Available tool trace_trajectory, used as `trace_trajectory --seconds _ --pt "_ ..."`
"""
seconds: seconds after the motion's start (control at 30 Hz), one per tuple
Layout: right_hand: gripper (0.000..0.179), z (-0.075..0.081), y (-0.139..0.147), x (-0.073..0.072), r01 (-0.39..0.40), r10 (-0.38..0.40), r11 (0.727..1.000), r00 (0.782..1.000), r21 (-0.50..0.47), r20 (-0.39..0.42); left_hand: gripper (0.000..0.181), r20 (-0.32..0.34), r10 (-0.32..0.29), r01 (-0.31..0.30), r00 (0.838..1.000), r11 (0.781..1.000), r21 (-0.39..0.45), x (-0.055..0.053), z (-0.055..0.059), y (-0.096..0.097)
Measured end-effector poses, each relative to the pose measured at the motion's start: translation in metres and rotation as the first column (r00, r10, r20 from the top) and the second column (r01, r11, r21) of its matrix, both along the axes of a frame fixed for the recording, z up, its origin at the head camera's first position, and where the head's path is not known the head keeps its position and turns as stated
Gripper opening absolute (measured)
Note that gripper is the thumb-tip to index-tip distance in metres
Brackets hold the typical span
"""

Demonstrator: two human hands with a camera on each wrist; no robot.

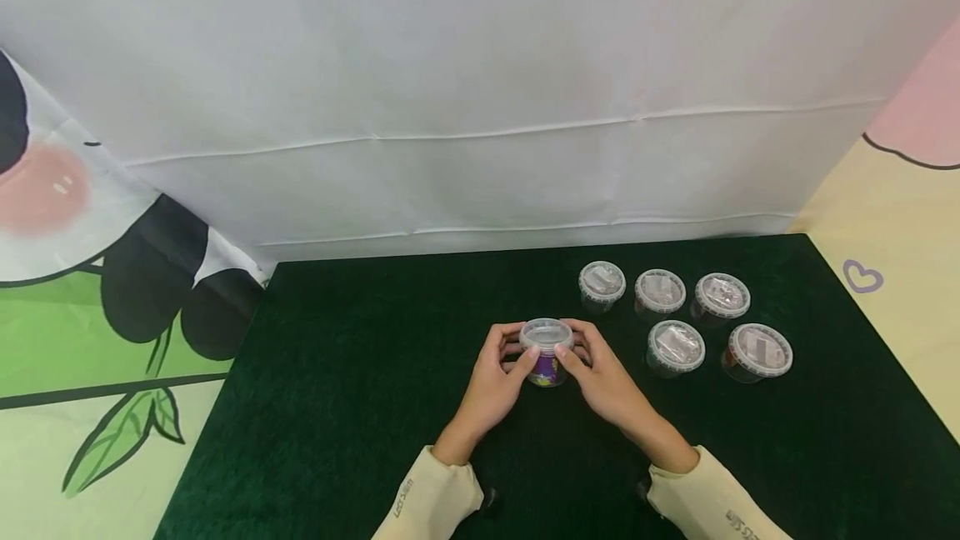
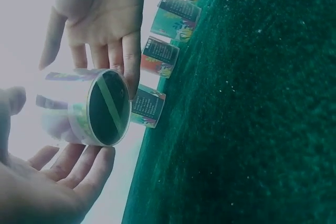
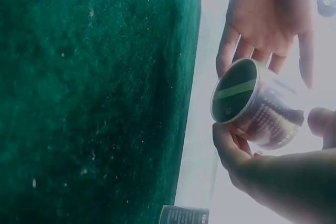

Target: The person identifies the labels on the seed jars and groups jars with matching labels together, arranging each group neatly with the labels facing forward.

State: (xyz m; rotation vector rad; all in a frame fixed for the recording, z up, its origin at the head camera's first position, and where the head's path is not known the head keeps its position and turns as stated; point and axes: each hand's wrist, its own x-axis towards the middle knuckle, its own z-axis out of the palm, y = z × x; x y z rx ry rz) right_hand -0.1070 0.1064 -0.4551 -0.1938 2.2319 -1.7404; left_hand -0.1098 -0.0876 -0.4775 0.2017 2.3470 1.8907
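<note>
Between both hands is a small round plastic tub (image 1: 546, 367) with a clear top and a purple label. It is raised off the table, since the wrist views show its underside, dark with a pale green stripe (image 2: 108, 103). My left hand (image 1: 497, 377) grips the tub's left side, thumb at the front near the rim and fingers round the far side. The right hand (image 1: 600, 375) holds the opposite side in the same way. In the right wrist view the tub (image 3: 268, 114) is tilted, with small print on its label. Its contents cannot be made out.
To the right stand several similar lidded tubs, including one at the back left (image 1: 602, 283), one in front (image 1: 676, 347) and one at the right (image 1: 758, 352). All are on a dark green cloth-covered table (image 1: 360, 373). A white sheet (image 1: 450, 107) hangs behind it.
</note>
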Motion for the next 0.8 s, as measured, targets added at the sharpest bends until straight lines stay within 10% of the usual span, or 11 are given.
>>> trace_trajectory --seconds 0.8 --pt "0.054 -0.0010 0.0047 -0.0029 -0.131 0.133 0.989 0.991 -0.074 0.013 0.056 0.092 -0.103 0.097 0.990 0.993 0.065 0.0007 0.0000 -0.0095"
